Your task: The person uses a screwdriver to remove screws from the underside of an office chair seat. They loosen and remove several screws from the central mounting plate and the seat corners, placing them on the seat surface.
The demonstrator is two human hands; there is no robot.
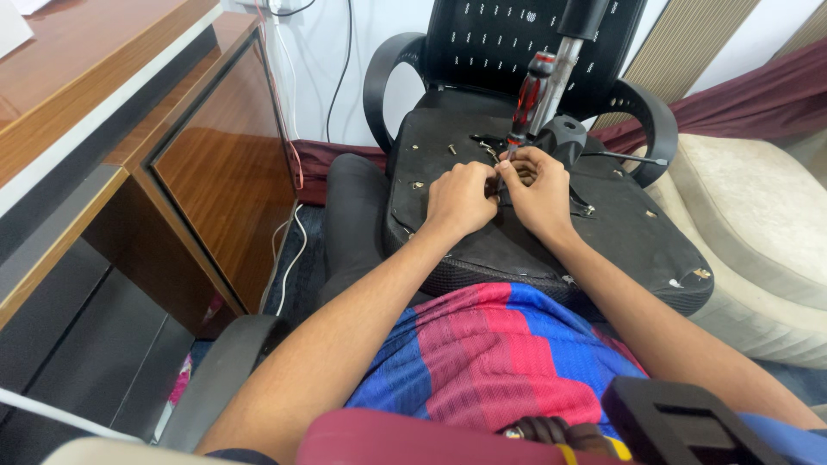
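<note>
Here an office chair (551, 232) lies tipped over with the flat bottom of its seat facing up, so the parts under it are easy to reach. It rests against the person's lap, near a striped red and blue shirt (491, 353). The left hand (459, 200) and the right hand (536, 191) sit close together in the middle of the seat bottom, touching each other. Both hands are curled, with the fingertips pinched around something small where they meet. The small thing is hidden by the fingers, so I cannot tell what it is. A screwdriver (527, 102) with a red and black handle stands up from between the hands, its tip pointing down at the spot they hold. It stands nearly upright, maybe so it can turn in a screw hole. Just to its right, the shiny metal post (564, 65) of the chair sticks up from the seat. A few loose screws (451, 149) lie on the seat bottom, a little to the far left of the hands. A wooden cabinet (215, 164) stands on the left, and a cream cushion (758, 232) lies on the right.
</note>
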